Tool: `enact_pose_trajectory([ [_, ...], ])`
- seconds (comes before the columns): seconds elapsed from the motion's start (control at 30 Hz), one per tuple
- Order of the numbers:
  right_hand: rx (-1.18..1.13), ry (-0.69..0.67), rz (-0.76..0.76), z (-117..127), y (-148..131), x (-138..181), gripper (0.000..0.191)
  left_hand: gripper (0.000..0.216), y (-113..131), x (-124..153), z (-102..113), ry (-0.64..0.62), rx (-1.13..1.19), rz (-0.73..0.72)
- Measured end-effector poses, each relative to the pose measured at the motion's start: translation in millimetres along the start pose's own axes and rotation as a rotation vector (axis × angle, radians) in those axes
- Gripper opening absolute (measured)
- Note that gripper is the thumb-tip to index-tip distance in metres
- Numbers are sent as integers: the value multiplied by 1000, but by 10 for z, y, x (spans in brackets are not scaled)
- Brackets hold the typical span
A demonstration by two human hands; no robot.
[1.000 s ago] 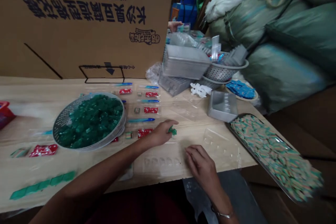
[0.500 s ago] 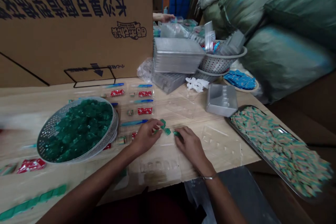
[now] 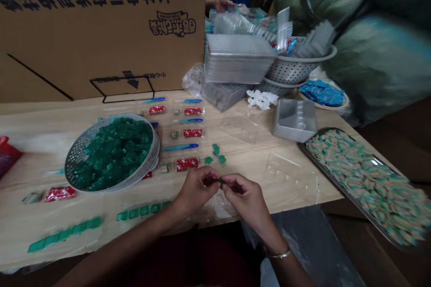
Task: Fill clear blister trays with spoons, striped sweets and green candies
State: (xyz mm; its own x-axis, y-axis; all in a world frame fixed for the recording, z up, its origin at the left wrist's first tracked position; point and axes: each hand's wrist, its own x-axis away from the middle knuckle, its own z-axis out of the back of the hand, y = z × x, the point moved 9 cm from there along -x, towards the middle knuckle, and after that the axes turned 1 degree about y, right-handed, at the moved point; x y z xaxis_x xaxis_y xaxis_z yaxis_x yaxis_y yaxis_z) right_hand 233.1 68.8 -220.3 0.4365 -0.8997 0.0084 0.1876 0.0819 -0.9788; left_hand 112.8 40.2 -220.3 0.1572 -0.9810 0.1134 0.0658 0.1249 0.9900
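Observation:
My left hand [image 3: 199, 188] and my right hand [image 3: 245, 193] meet near the table's front edge, fingers pinched together on one small green jelly-like piece [image 3: 221, 180]. The fingers cover most of it. Just beyond them lie three loose green pieces [image 3: 215, 149] on the wood. Beneath my hands is a clear plastic tray [image 3: 220, 206], partly hidden. To the left stands a white colander [image 3: 155, 152] heaped with green jelly-like pieces [image 3: 114, 154]. Clear trays beside it hold red packets [image 3: 187, 164], blue pen-like sticks [image 3: 182, 147] and rows of green pieces [image 3: 67, 234].
A large cardboard box [image 3: 101, 45] closes off the back left. Stacked clear trays [image 3: 239, 58], grey baskets [image 3: 292, 71] and a smaller tray stack [image 3: 294, 121] stand behind. At right lies a metal tray [image 3: 316, 154] of striped pieces. Another person's hand [image 3: 220, 2] shows at the back.
My hands have come together and nearer the table's front edge, both now on one green piece. Three loose green pieces lie uncovered beyond them. The view has shifted.

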Motion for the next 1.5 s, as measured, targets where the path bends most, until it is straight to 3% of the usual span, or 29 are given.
enact_pose_trajectory([
  [0.2, 37, 24, 61, -70, -112, 77, 16, 15, 20, 110, 56, 33, -67, -29],
  [0.4, -37, 17, 31, -124, -94, 130, 12, 7, 3, 173, 73, 35, -53, 4],
  [0.47, -127, 20, 5, -114, -63, 133, 14, 4, -29, 168, 78, 30, 34, 43],
  [0.67, -250, -28, -29, -15, 21, 149, 17, 27, -191, 177, -99, -109, 246, 246],
  [0.73, -188, -25, -33, 106, 74, 160, 18, 26, -182, 195, -133, -152, 166, 210],
  [0.83, 30, -47, 16, 289, 127, 183, 17, 17, -159, 229, -89, -157, -202, 68],
  [0.97, 372, -265, 249, 196, 54, 283, 18, 12, -208, 298, -117, -245, -610, -83],
  [1.1, 565, -372, 392, 20, -33, 375, 23, 11, -236, 337, -192, -332, -706, -172],
  [1.27, 613, -416, 394, -63, -81, 366, 20, 14, -242, 349, -195, -341, -740, -205],
  [1.4, 534, -302, 392, -56, -171, 67, 19, 17, -246, 360, -180, -372, -723, -218],
  [1.5, 695, -244, 512, -254, -295, -244, 21, 17, -242, 367, -163, -386, -713, -213],
])
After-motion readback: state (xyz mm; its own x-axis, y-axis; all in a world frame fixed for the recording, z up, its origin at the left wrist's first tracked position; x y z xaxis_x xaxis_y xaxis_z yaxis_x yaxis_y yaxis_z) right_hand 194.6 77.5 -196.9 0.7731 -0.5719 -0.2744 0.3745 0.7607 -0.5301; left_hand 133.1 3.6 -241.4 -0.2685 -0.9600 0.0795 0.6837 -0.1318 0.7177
